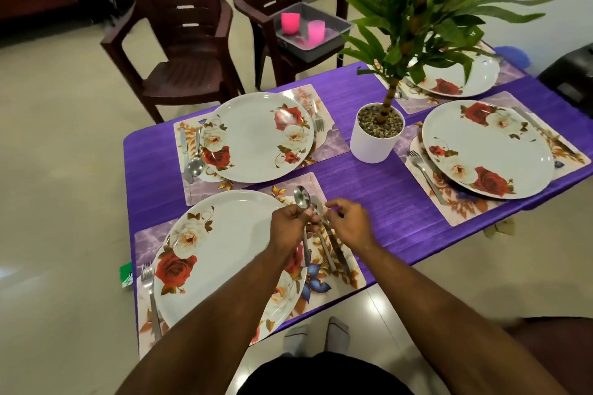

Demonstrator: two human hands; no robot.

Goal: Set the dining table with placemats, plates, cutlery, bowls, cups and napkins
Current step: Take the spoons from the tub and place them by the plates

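Observation:
A purple table (378, 189) carries several floral placemats, each with a white rose-patterned plate. At the near setting, my left hand (290, 223) grips a steel spoon (301, 197) by its handle just right of the near plate (224, 253). My right hand (348, 223) pinches the top of a second piece of cutlery (317, 205) beside it. A knife (337, 250) lies on the near placemat (349, 276) under my hands. A fork (150, 295) lies left of the near plate.
A white pot (373, 144) with a tall green plant stands mid-table. Two pink cups (290, 22) sit in a grey tray (333, 46) on a brown chair (179, 51) behind the table. The far left plate (260, 138) and right plate (487, 151) have cutlery beside them.

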